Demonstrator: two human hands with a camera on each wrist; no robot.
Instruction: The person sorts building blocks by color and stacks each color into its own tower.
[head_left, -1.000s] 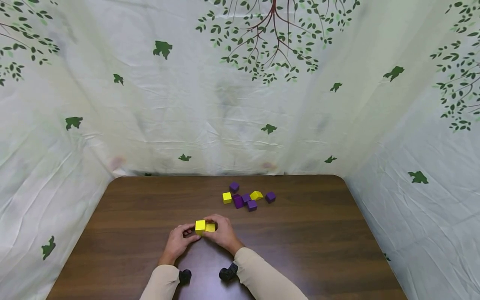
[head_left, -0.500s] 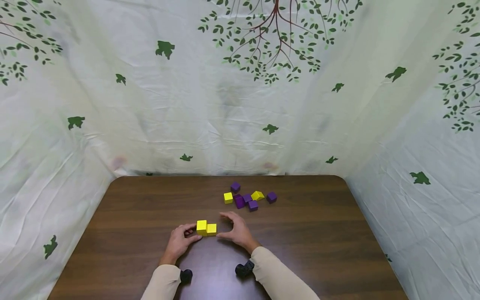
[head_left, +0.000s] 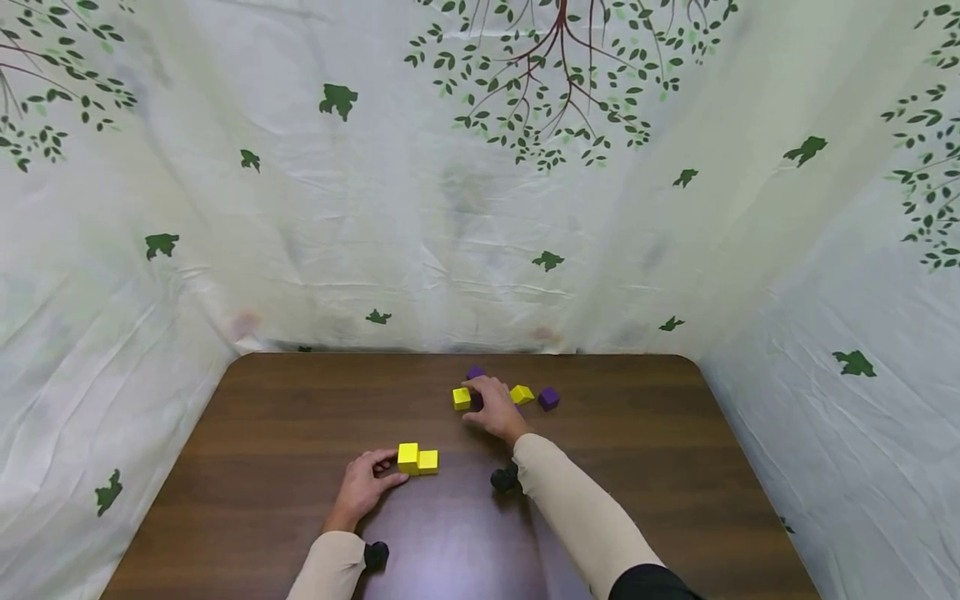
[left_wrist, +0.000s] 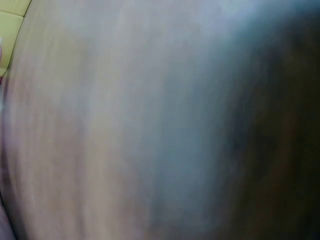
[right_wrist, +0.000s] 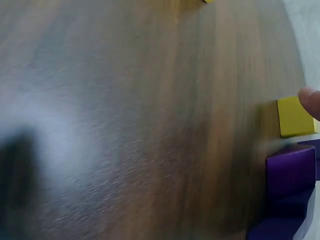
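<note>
Two yellow blocks stand side by side at the table's front middle in the head view, a taller-looking left block (head_left: 407, 458) and a lower right block (head_left: 428, 462). My left hand (head_left: 362, 490) holds the left one, index finger behind it and thumb in front. Farther back, my right hand (head_left: 495, 410) reaches over the loose blocks, thumb and fingers spread beside a yellow cube (head_left: 461, 399). In the right wrist view a fingertip (right_wrist: 311, 101) overlaps that yellow cube, with purple blocks (right_wrist: 291, 172) just below it. The right hand hides several purple blocks in the head view.
A purple cube (head_left: 549, 398) and a tilted yellow block (head_left: 522, 395) lie right of my right hand. Another purple cube (head_left: 476, 372) shows behind it. The brown table (head_left: 300, 417) ends at a patterned cloth backdrop (head_left: 465, 275).
My right hand has let go of the lower yellow block, backed off to the right and moved forward to the loose blocks. My left hand stays at the yellow pair.
</note>
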